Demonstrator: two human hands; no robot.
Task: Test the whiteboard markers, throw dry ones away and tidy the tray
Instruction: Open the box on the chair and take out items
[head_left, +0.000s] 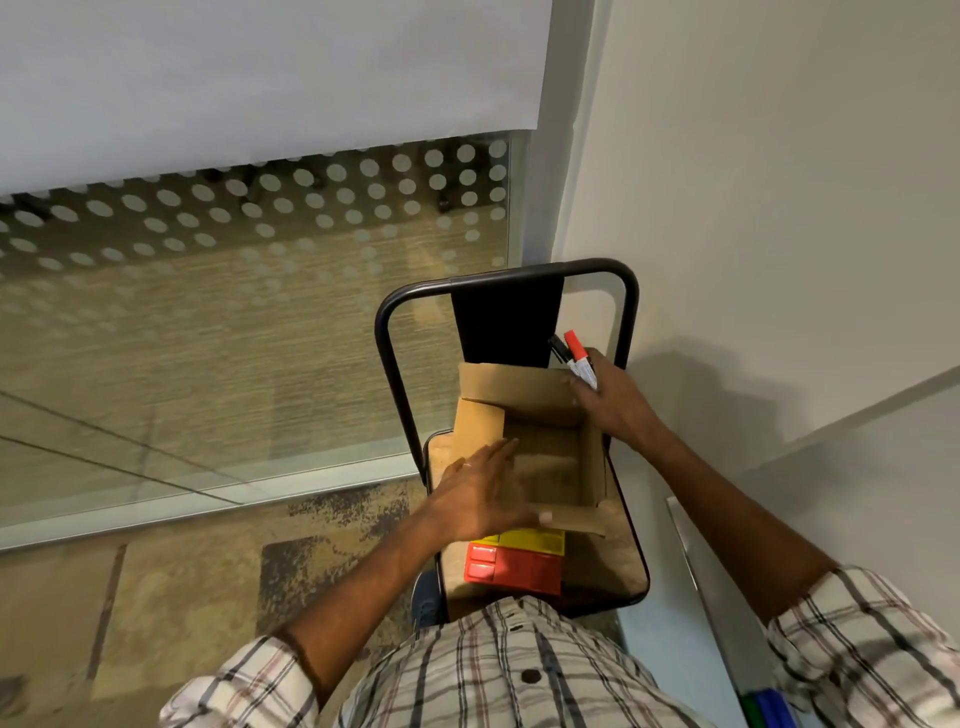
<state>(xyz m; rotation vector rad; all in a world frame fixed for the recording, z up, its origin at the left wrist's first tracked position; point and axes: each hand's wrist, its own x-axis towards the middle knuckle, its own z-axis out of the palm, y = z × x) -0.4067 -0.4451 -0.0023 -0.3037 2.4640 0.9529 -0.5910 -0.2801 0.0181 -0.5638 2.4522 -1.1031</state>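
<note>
Curling round two markers, the right hand (615, 402) has its grip closed on them at the centre right of the frame. One is a red-capped marker (577, 353) with a white printed barrel, and a black marker (560, 349) lies just beside it, both pointing up past the knuckles. The print on the barrel is too small to read. That hand's fingers touch the far right corner of a cardboard box (550, 462), which is plain brown and matte with its flaps folded outward.

The left hand (480, 488) has its grip wide, fingers straight and flat, and presses on the box's left flap. The box sits on the wooden seat of a chair (387, 332) with a rounded dark metal tube frame and a black back panel.

Just below the box in the frame, touching its near side, lie a yellow plastic bin (535, 540) and a red plastic bin (519, 569), both glossy and rectangular. At the lower right a pale metal tray (717, 587) runs along the wall. Blue and green things (771, 706) lie at its bottom end, partly hidden by a plaid sleeve (857, 644). Frosted dots cover the glass wall (260, 218) at the upper left.
</note>
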